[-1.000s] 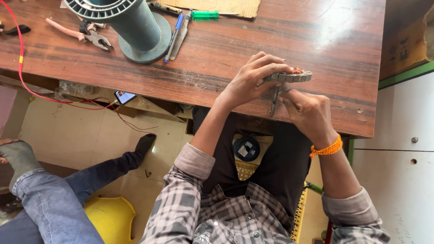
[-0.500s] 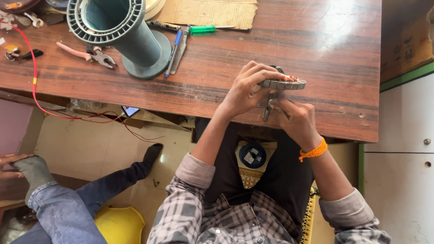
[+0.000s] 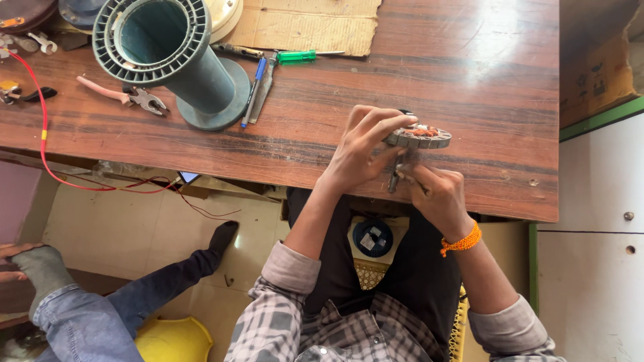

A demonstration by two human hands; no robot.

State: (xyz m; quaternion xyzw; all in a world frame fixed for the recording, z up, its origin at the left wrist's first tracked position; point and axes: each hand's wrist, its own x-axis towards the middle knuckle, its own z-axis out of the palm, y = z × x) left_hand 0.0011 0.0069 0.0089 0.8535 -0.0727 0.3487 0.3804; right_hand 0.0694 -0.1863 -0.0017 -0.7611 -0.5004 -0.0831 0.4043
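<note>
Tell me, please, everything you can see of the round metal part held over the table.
The round part is a flat grey metal ring, seen nearly edge-on, with slots around its rim and copper-coloured windings showing on top. A short metal shaft points down from it toward the person. It is held level just above the wooden table, near the front edge. The left hand grips its rim with the fingertips; the right hand holds the shaft below.

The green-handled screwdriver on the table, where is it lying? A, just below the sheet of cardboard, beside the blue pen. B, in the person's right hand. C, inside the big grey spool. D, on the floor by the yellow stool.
A: the green-handled screwdriver lies on the table just below the cardboard, right of the blue pen.
</note>
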